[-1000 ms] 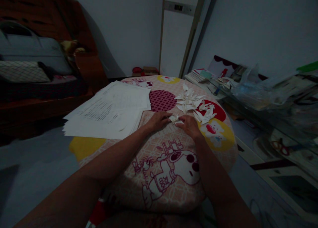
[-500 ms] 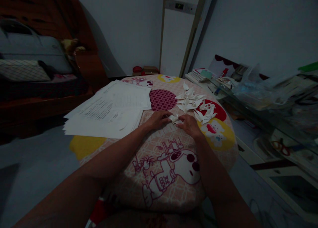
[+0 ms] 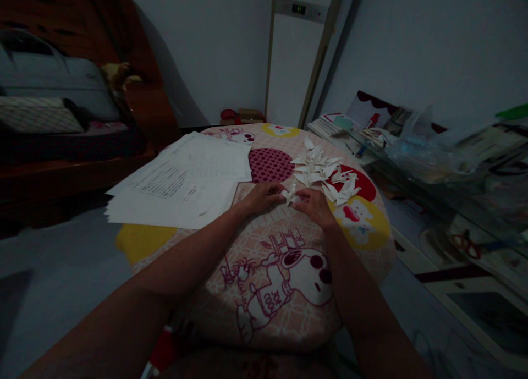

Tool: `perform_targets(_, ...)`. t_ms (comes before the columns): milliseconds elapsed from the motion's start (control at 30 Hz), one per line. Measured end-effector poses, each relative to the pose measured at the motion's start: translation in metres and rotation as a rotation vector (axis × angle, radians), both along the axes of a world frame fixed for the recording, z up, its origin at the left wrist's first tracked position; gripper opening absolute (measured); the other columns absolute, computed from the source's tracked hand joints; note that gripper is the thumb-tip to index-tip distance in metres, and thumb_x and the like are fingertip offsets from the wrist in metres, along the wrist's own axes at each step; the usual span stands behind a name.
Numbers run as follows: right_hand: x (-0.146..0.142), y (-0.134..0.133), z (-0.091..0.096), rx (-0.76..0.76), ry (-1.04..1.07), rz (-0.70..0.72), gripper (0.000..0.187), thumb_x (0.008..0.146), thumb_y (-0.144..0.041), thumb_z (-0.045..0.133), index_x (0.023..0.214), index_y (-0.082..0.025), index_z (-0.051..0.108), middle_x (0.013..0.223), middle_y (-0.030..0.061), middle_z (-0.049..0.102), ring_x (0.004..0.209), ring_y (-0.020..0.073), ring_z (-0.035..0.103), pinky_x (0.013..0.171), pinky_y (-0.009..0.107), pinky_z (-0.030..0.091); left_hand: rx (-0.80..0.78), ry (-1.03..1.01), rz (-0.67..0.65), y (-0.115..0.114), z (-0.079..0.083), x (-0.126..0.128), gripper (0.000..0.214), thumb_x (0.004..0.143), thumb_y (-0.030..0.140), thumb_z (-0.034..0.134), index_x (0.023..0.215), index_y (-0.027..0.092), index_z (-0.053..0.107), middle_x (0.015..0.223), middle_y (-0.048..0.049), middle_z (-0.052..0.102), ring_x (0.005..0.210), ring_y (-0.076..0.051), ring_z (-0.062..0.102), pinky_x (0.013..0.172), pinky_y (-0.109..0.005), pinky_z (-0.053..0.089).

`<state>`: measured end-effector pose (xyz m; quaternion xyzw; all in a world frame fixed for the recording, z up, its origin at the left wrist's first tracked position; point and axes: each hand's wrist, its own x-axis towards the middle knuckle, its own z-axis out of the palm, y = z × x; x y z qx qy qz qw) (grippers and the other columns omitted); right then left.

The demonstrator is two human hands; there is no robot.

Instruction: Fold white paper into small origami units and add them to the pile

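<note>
On a round cushion with a cartoon dog print [image 3: 272,280], both my hands meet over a small folded white paper piece [image 3: 290,195]. My left hand [image 3: 260,197] pinches its left side with curled fingers. My right hand [image 3: 314,205] presses and grips its right side. Just beyond them lies a heap of several finished folded paper pieces [image 3: 322,172]. A stack of printed white sheets [image 3: 185,183] rests on the cushion's left part, close to my left hand.
A dark sofa with a grey bag [image 3: 53,93] stands at the left. Books and cluttered plastic-wrapped items [image 3: 412,142] fill a low glass table on the right. A white door [image 3: 295,54] is behind the cushion. Grey floor [image 3: 61,258] lies at the left.
The small paper piece between my fingers has been raised and turned slightly; both hands stay in nearly the same spot.
</note>
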<state>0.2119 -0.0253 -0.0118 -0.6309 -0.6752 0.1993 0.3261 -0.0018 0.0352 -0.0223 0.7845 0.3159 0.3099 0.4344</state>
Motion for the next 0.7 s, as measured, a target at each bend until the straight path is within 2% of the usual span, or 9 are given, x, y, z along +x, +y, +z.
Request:
perform_targets(333,0.003,-0.002,-0.004,0.071,-0.115,0.015,0.025,0.069,-0.022,0.08,0.093,-0.023,0.078,0.094,0.0048,0.076,0.084,0.0211,0.066,0.082,0.037,0.05,0.064,0.083,0.004,0.0,0.003,-0.001,0.026,0.081,0.031,0.069,0.1,0.014,0.073,0.072,-0.0003,0.063,0.065,-0.013,0.052,0.062,-0.027,0.035)
perform_targets(533,-0.001,-0.004,0.003,0.032,-0.103,0.002,0.026,0.068,-0.02,0.082,0.094,-0.018,0.078,0.093,0.0073,0.076,0.081,0.0203,0.066,0.077,0.034,0.05,0.072,0.069,0.006,-0.001,0.002,-0.001,0.024,0.082,0.032,0.068,0.097,0.014,0.071,0.078,-0.0028,0.066,0.069,-0.015,0.056,0.064,-0.028,0.038)
perform_targets(700,0.001,-0.004,0.009,0.104,-0.104,0.029,0.024,0.07,-0.022,0.081,0.094,-0.017,0.078,0.091,0.0068,0.075,0.082,0.0202,0.065,0.078,0.034,0.05,0.037,-0.01,0.009,0.0,0.004,-0.001,0.024,0.081,0.034,0.067,0.097,0.016,0.067,0.082,-0.0027,0.066,0.073,-0.015,0.058,0.065,-0.028,0.043)
